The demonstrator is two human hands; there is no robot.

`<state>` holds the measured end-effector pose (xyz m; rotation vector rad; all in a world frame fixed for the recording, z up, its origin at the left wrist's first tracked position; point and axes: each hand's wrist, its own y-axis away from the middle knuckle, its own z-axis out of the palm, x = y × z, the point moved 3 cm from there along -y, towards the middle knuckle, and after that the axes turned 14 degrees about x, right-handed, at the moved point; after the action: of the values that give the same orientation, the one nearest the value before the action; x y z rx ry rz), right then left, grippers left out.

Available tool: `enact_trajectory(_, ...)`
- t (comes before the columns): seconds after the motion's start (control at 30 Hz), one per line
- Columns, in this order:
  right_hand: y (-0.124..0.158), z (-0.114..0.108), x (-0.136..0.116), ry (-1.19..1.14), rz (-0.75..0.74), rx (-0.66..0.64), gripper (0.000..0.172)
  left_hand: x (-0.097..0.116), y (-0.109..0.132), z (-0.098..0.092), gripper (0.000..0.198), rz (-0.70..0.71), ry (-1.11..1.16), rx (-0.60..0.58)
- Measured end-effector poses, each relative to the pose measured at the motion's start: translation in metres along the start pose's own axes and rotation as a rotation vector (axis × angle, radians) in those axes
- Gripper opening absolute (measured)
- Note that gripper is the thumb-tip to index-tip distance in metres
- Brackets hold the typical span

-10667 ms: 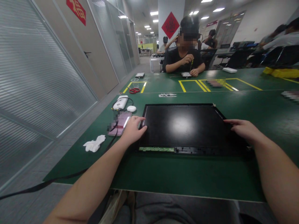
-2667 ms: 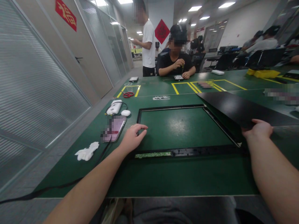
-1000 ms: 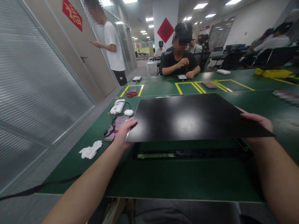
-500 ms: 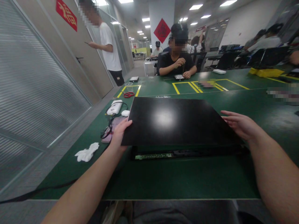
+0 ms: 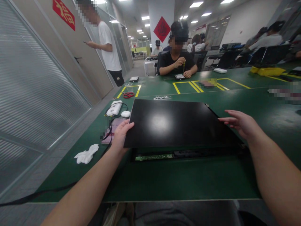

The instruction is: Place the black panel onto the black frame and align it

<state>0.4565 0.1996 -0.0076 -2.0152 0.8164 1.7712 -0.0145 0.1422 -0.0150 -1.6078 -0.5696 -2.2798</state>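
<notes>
A glossy black screen panel (image 5: pixel 174 125) is held tilted above a dark frame (image 5: pixel 202 153) lying on the green table. My left hand (image 5: pixel 121 133) grips the panel's left edge, thumb on top and the other fingers mostly hidden beneath. My right hand (image 5: pixel 242 124) is by the panel's right edge with its fingers stretched out and apart; a fingertip reaches the edge, though I cannot tell whether it touches. A green circuit board strip (image 5: pixel 154 157) shows in the frame's near side, below the panel. Most of the frame is covered by the panel.
Left of the panel lie a pink phone (image 5: pixel 115 131), a white power bank (image 5: pixel 114 107) with a black cable, a white earbud case (image 5: pixel 126 114) and a crumpled tissue (image 5: pixel 86 154). Red scissors (image 5: pixel 129 95) lie farther back. A person (image 5: pixel 177 61) works across the green table (image 5: pixel 183 185).
The panel's right side has shifted left, and a strip of the frame now shows along its far right edge. My right hand's fingers have spread a little. My left hand keeps its grip.
</notes>
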Motion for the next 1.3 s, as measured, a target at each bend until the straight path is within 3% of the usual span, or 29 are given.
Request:
enact_trajectory(0.4, 0.003, 0.003, 0.000, 0.038, 0.016, 0.040, 0.020, -0.004, 0.006, 0.004, 0.031, 0.018, -0.038, 0.102)
enact_trajectory(1.03, -0.008, 0.001, 0.008, 0.082, -0.005, 0.053, 0.026, 0.001, 0.010, 0.013, 0.029, -0.065, -0.029, 0.045)
enact_trajectory(1.3, -0.022, -0.002, 0.016, 0.098, -0.042, 0.087, 0.022, -0.007, 0.013, 0.014, 0.035, -0.080, -0.090, 0.036)
